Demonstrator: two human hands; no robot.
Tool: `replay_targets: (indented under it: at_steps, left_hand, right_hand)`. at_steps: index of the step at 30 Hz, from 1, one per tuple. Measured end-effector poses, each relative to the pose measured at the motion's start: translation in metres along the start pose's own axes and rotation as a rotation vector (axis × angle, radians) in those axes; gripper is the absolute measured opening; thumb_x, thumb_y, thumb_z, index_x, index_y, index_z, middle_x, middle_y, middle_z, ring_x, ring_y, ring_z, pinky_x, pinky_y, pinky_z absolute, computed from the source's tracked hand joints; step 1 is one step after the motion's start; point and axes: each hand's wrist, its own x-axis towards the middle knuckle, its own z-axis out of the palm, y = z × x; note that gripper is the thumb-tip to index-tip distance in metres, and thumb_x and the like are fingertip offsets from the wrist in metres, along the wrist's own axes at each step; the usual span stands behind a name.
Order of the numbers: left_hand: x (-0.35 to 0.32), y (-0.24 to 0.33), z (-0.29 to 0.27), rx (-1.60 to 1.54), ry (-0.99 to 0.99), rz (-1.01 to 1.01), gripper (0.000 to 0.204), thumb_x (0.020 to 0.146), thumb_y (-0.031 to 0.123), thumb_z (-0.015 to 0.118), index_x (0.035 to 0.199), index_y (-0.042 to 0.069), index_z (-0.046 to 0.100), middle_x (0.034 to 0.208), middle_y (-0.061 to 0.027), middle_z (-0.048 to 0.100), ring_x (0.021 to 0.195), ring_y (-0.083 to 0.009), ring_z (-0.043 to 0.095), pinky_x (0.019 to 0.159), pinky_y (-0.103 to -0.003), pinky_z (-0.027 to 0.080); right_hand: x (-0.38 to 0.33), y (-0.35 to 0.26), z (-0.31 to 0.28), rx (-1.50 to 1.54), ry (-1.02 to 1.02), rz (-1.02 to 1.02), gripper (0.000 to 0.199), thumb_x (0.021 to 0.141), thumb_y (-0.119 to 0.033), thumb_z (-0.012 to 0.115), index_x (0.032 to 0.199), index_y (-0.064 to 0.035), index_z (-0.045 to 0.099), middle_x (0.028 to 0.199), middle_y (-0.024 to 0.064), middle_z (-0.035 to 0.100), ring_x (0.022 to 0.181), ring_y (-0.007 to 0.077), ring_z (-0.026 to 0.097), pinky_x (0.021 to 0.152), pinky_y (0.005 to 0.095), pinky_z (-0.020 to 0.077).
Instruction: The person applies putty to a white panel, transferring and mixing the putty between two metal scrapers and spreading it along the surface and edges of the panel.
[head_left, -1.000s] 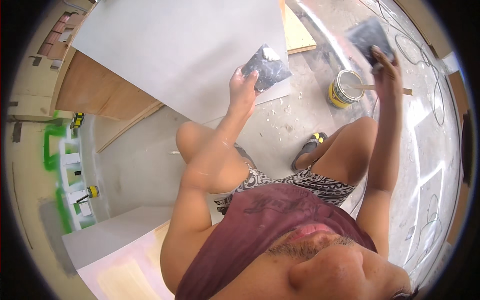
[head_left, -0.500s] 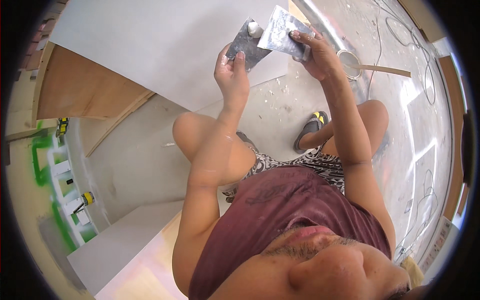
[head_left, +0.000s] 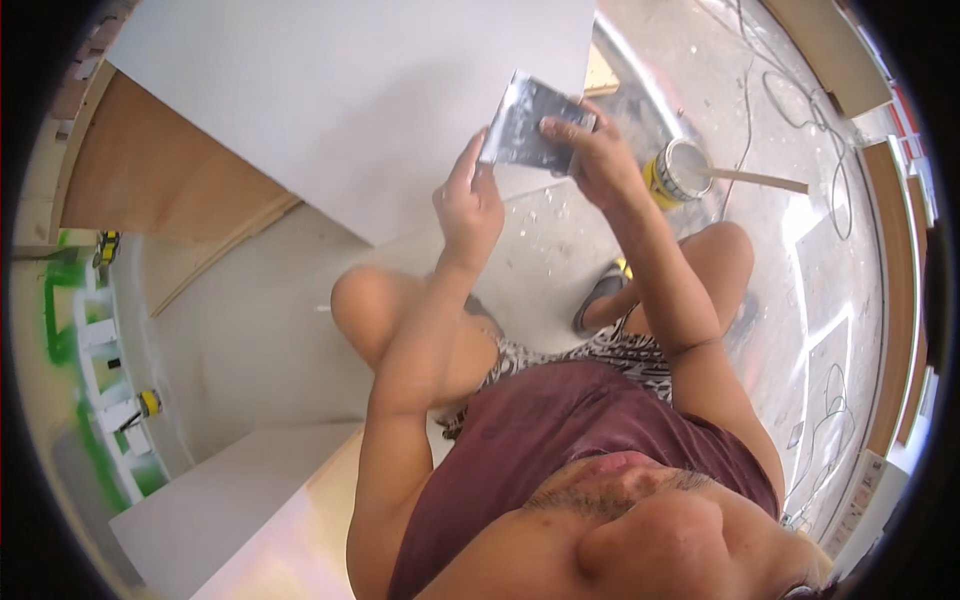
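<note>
My left hand (head_left: pixel 468 205) grips the lower edge of a wide metal putty blade (head_left: pixel 528 125) smeared with grey filler. My right hand (head_left: pixel 592 150) holds a second blade flat against the first, fingers on top; the two overlap so closely that I cannot separate them. Both are raised in front of a large white panel (head_left: pixel 350 100) that leans over the floor. Just right of my right hand, an open yellow can (head_left: pixel 682 170) stands on the floor with a wooden stick (head_left: pixel 765 181) resting in it.
I am squatting, knees up, a sandal (head_left: pixel 600 295) on the dusty floor. Wooden boards (head_left: pixel 150 190) lie under the white panel. Cables (head_left: pixel 790 90) loop at the right. Another white board (head_left: pixel 230 500) sits lower left, and a green-and-white frame (head_left: pixel 95 370) at far left.
My right hand came in from the can at the right and brought its blade onto the blade in my left hand. Both hands now sit lower and closer together.
</note>
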Motion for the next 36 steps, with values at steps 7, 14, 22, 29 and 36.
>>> replay_targets:
  at_steps: [7,14,22,29,36]
  left_hand:
    - [-0.01,-0.009,0.008,0.012,-0.121,-0.218,0.031,0.093,-0.004,0.055,0.123,-0.002,0.06,0.094,-0.01,0.07,0.078,-0.0062,0.061,0.072,-0.021,0.048]
    - [0.002,-0.019,0.0,-0.319,-0.103,-0.302,0.032,0.096,-0.002,0.052,0.128,-0.008,0.053,0.094,-0.0099,0.068,0.081,-0.0077,0.061,0.07,-0.021,0.048]
    - [0.004,-0.009,-0.004,-0.398,-0.131,-0.394,0.033,0.095,-0.002,0.054,0.127,-0.007,0.052,0.094,-0.0083,0.067,0.078,-0.0074,0.061,0.07,-0.021,0.047]
    - [-0.002,-0.011,-0.003,-0.404,-0.201,-0.502,0.031,0.096,0.0,0.052,0.126,-0.007,0.053,0.1,-0.0113,0.068,0.085,-0.0105,0.064,0.076,-0.023,0.049]
    - [-0.004,-0.006,-0.011,-0.382,-0.23,-0.493,0.03,0.096,-0.001,0.051,0.125,-0.007,0.054,0.101,-0.0114,0.068,0.086,-0.0108,0.064,0.077,-0.024,0.049]
  right_hand:
    - [0.062,-0.118,0.006,-0.727,0.047,-0.87,0.039,0.088,-0.01,0.07,0.124,-0.0031,0.059,0.107,0.006,0.068,0.097,0.0131,0.065,0.088,0.0282,0.053]
    - [0.103,-0.242,0.076,-1.684,0.248,-0.996,0.033,0.087,-0.003,0.053,0.112,-0.014,0.071,0.106,0.0195,0.068,0.097,0.038,0.065,0.083,0.0462,0.0513]
    - [0.132,-0.205,0.072,-1.813,0.478,-1.094,0.034,0.087,-0.005,0.051,0.112,-0.0149,0.071,0.095,0.0221,0.069,0.084,0.0367,0.069,0.075,0.047,0.0534]
    - [0.158,-0.09,0.047,-1.86,0.599,-1.276,0.044,0.088,0.002,0.048,0.13,-0.0072,0.056,0.126,0.0166,0.061,0.096,0.0326,0.067,0.076,0.0416,0.0582]
    - [0.114,-0.103,0.05,-1.648,0.321,-0.985,0.037,0.086,-0.005,0.053,0.122,-0.0082,0.063,0.109,0.0171,0.068,0.099,0.0337,0.066,0.083,0.0405,0.0546]
